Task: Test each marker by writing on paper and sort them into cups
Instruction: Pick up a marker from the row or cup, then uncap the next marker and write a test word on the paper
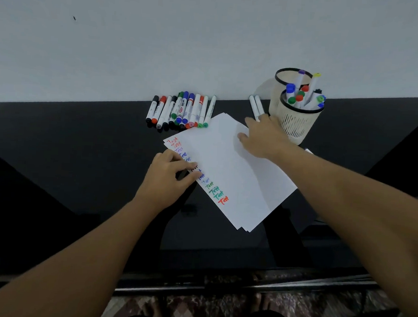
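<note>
A: What is lying on the desk (81,150)?

B: A stack of paper (226,174) is sitting slantwise in the middle, with coloured test words running along its left edge.

A: And the cups?

B: Two are standing at the far right. The near cup (297,124) is holding many markers; the far cup (285,76) is standing just behind it, touching or nearly so.

A: Where are the rest?

B: A row of markers (181,110) is lying at the far edge, left of the cups, and two white markers (255,106) are lying between the row and the cups.

A: The hands?

B: The right hand (265,137) is resting on the paper's far corner, fingers spread, fingertips reaching the white pair. The left hand (170,178) is pressing the paper's left edge, its fingers curling round a black marker (183,174).
</note>
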The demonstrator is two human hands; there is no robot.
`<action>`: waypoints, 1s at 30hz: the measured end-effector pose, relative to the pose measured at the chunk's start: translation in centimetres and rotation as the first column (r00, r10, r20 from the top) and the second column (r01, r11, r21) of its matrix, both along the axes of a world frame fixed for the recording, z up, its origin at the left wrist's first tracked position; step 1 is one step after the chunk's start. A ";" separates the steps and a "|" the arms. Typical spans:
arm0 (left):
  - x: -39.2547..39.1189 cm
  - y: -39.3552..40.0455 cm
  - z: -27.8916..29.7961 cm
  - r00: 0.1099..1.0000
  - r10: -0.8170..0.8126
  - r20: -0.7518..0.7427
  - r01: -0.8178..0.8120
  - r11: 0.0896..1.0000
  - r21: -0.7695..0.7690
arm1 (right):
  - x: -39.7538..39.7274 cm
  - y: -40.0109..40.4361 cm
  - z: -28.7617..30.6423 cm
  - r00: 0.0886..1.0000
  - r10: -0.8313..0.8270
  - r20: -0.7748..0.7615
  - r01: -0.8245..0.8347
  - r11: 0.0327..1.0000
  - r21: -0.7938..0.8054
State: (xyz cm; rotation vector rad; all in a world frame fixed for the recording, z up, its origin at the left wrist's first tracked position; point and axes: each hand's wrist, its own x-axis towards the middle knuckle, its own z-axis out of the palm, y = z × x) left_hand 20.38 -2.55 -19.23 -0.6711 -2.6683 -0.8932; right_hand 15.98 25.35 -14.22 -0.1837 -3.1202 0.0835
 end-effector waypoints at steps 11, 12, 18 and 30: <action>0.1 0.1 -0.1 1.000 0.004 -0.002 -0.004 1.000 0.018 | -0.4 -0.8 -1.1 0.994 -0.048 -0.096 0.048 0.999 -0.007; 0.1 0.1 -0.1 1.000 0.004 0.002 -0.004 1.000 0.019 | -0.4 -0.7 -1.2 0.995 -0.052 -0.090 0.052 0.999 -0.008; 0.1 0.1 0.0 1.000 0.007 0.007 -0.007 1.000 0.018 | -1.4 -0.8 -1.2 0.993 -0.122 -0.004 0.122 0.991 0.047; -0.1 0.2 -0.2 1.000 0.013 -0.005 -0.013 1.000 0.017 | -1.4 -0.1 0.2 0.889 -0.003 -0.458 -0.057 0.992 -0.116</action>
